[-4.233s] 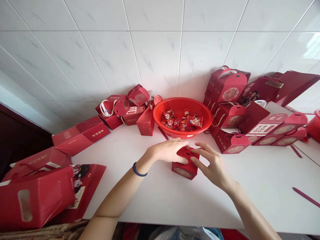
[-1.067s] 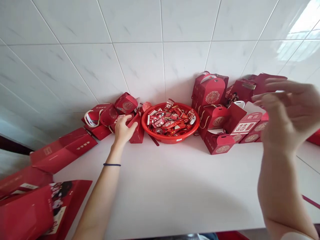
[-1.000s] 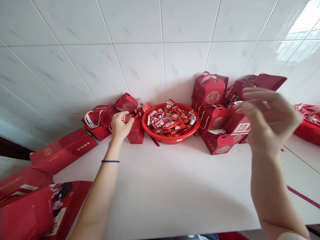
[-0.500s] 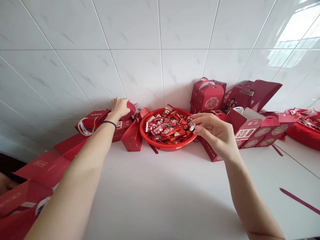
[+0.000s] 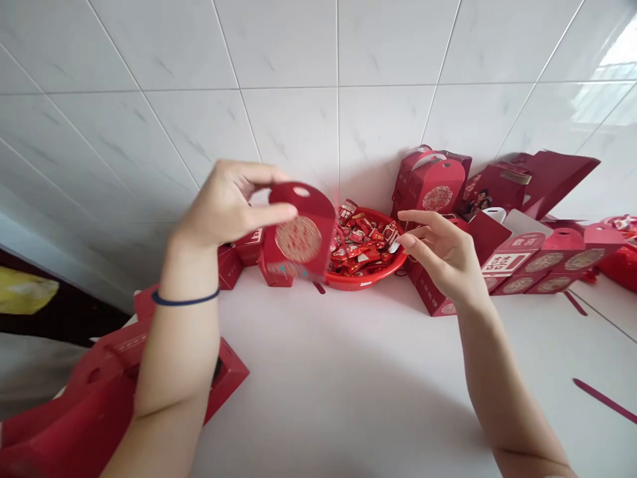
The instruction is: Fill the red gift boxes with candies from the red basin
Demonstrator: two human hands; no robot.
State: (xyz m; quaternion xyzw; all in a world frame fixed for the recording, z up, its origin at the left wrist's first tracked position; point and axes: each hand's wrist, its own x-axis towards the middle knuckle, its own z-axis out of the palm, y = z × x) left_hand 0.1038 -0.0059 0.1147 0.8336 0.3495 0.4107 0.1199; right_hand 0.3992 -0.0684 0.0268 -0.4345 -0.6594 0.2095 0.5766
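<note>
At the near left edge I see a heap of large red boxes [image 5: 94, 398] lying on the white table [image 5: 348, 392]; my left forearm crosses in front of them, with a blue band [image 5: 185, 300] round the wrist. My left hand [image 5: 229, 206] is raised above the table and closed on a small red gift box [image 5: 298, 236], the thumb on the front face and the fingers curled over the top left corner. The gift box hangs in the air, a little tilted. Its rounded flap has an oval hole and stands up, and a gold round pattern faces me. Behind my left hand and the gift box, a few small red boxes [image 5: 233, 255] sit far back against the tiled wall [image 5: 298, 99].

Just right of the gift box, and partly covered by it, is a red basket [image 5: 368, 282] on the table, filled with wrapped sweets [image 5: 365, 240]. My right hand [image 5: 440, 255] hovers at the basket's right side. It is open and holds nothing, with the fingers loosely bent and pointing left toward the gift box, near it but apart from it.

Further right, a stack of boxes with handles [image 5: 432, 182] stands against the wall, and a row of flat boxes [image 5: 542, 262] lies in front of it. A thin red strip [image 5: 604, 401] lies on the table at the near right, and part of a second basket [image 5: 620, 255] shows at the right edge.
</note>
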